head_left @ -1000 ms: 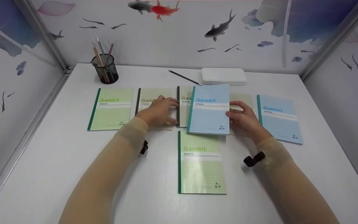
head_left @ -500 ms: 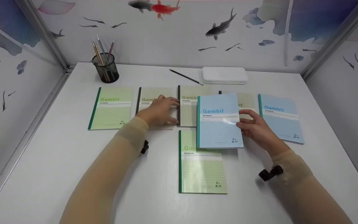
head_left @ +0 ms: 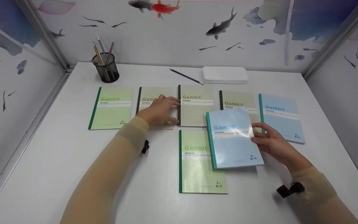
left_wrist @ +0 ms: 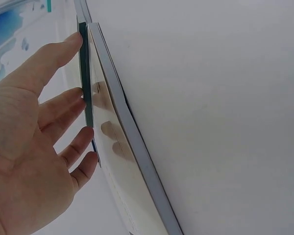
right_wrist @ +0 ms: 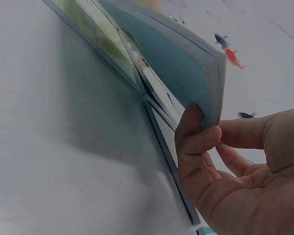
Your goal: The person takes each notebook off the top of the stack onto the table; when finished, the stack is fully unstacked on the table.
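Observation:
My right hand (head_left: 275, 146) pinches the right edge of a blue notebook (head_left: 233, 144), thumb on one face and fingers on the other. It is held tilted above the table, overlapping a green notebook (head_left: 194, 179) and the lower part of a beige notebook (head_left: 239, 98). In the right wrist view the blue notebook (right_wrist: 181, 63) is lifted, its page edges facing the camera. Lying over another beige notebook (head_left: 157, 91), my left hand (head_left: 158, 110) has its fingertips at the dark spine of the middle beige notebook (head_left: 196, 112). Those fingers are spread and gently bent.
At the row's ends lie a green notebook (head_left: 112, 113) and a second blue notebook (head_left: 281, 121). Farther back are a mesh pen cup (head_left: 106, 68) with several pencils, a loose pencil (head_left: 186, 77) and a white case (head_left: 225, 74). Patterned panels enclose the table.
My right hand has carried the blue notebook from over the middle beige notebook toward me and to the right, uncovering that beige one. The left hand stays where it was.

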Demonstrator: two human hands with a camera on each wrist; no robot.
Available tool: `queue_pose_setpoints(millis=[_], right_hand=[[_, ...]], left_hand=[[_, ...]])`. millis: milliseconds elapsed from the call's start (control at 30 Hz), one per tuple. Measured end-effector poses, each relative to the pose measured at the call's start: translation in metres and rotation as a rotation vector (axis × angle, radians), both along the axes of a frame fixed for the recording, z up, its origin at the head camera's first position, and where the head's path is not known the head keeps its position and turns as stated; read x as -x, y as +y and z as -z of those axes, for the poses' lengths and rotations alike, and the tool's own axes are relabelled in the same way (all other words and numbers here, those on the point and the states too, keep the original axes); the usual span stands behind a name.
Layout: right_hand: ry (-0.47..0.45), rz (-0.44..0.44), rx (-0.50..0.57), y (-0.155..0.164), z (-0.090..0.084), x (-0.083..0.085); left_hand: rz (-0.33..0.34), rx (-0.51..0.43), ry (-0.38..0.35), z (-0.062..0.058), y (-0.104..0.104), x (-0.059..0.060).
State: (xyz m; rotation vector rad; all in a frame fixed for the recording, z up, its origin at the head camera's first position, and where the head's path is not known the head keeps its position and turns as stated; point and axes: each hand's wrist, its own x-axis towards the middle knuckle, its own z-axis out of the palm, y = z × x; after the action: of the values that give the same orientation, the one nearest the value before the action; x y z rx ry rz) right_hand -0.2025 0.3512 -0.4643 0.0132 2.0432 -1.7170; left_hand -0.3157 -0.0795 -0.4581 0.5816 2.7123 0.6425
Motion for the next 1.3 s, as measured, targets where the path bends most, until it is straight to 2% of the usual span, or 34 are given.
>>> queue_pose_setpoints(millis=[233,533,800,933,1067,1300], right_hand=[[-0.004,-0.07,-0.062,0.028,-0.004,-0.022],[-0.021,-0.256,0.061,0.052,-0.009,-0.041],[-0.054,-0.248,0.025,0.064,-0.011,-0.051],[-0.068,-0.245,-0.002,0.067,-0.01,-0.053],[-0.085,-0.205,-0.103,0.061,-0.009,-0.056],[-0.038,-0.121,-0.401,0.04,-0.012,-0.062]], left_hand=[[0.006,0.005,-0.01,-0.001,0.0,0.001],[0.013,0.001,-0.009,0.0,-0.001,0.0],[0.023,0.007,-0.001,-0.003,0.0,-0.002],[0.006,0.002,-0.004,-0.004,0.0,-0.003],[-0.018,-0.008,-0.014,-0.004,0.001,-0.004],[0.0,0.005,-0.023,-0.004,0.001,-0.001]])
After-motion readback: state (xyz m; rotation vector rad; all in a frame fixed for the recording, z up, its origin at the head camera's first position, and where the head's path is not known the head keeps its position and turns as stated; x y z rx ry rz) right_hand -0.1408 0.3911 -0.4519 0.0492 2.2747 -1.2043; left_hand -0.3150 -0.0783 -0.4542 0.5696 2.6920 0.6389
